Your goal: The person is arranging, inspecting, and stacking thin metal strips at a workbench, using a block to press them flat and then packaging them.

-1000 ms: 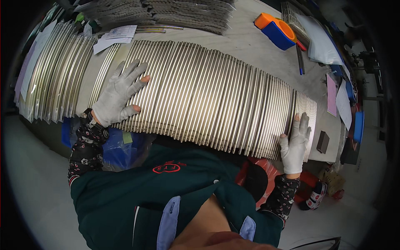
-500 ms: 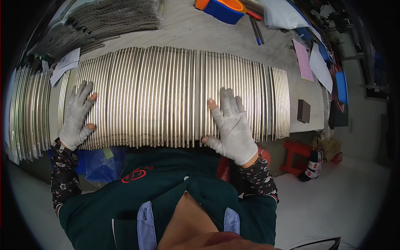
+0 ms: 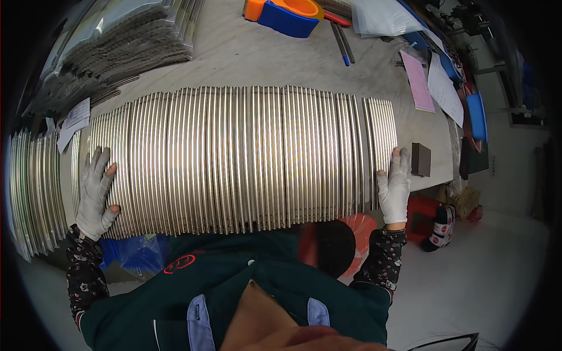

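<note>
A wide row of shiny metal rods point(image 3: 216, 158) lies side by side on the table, their near ends roughly along its front edge. My left hand point(image 3: 96, 196), in a white glove with some fingertips bare, rests open at the row's left end with its fingers on the rods. At the far right, a narrow group of rods point(image 3: 381, 131) lies apart from the main row by a small gap. My right hand point(image 3: 395, 187), gloved alike, is open with its fingers stretched out along the right edge of that group.
Bagged rods point(image 3: 35, 187) lie at far left. Behind them are stacked plastic packs point(image 3: 129, 44). A dark block point(image 3: 420, 159) sits right of my right hand. An orange and blue tape dispenser point(image 3: 287, 14), pens point(image 3: 341, 44) and a pink paper point(image 3: 417, 82) lie further back.
My right hand has gone from the middle-right rods to the row's right end. The gap right of the row's centre has narrowed. The view has shifted, and my left hand stays at the left end.
</note>
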`<move>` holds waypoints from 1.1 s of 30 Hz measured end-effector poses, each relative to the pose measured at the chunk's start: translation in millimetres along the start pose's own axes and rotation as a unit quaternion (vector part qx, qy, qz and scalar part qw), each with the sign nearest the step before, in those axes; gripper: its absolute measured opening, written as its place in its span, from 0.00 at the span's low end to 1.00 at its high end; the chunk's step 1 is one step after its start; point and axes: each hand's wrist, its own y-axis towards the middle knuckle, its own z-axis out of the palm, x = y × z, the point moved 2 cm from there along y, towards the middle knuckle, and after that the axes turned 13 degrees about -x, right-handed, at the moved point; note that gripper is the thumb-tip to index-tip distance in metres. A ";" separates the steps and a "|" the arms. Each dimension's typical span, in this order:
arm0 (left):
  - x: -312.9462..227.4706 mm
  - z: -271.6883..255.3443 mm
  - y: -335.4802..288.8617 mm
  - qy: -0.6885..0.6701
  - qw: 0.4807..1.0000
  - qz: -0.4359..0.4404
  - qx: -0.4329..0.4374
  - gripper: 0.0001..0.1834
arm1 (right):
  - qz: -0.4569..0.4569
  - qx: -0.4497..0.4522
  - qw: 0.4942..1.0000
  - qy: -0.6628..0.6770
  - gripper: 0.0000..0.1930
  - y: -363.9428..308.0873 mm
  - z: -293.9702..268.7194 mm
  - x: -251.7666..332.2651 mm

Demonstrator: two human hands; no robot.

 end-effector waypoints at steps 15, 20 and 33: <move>10.2 39.0 37.1 0.026 0.998 -0.024 0.050 0.43 | -0.099 0.058 0.991 0.064 0.43 47.0 24.2 45.3; 10.5 43.9 43.2 0.039 0.997 -0.019 0.060 0.43 | -0.117 0.059 0.991 0.019 0.44 45.2 38.2 34.9; -10.1 41.2 46.3 0.027 0.998 -0.004 0.051 0.41 | -0.115 0.057 0.991 0.024 0.47 38.1 28.5 23.7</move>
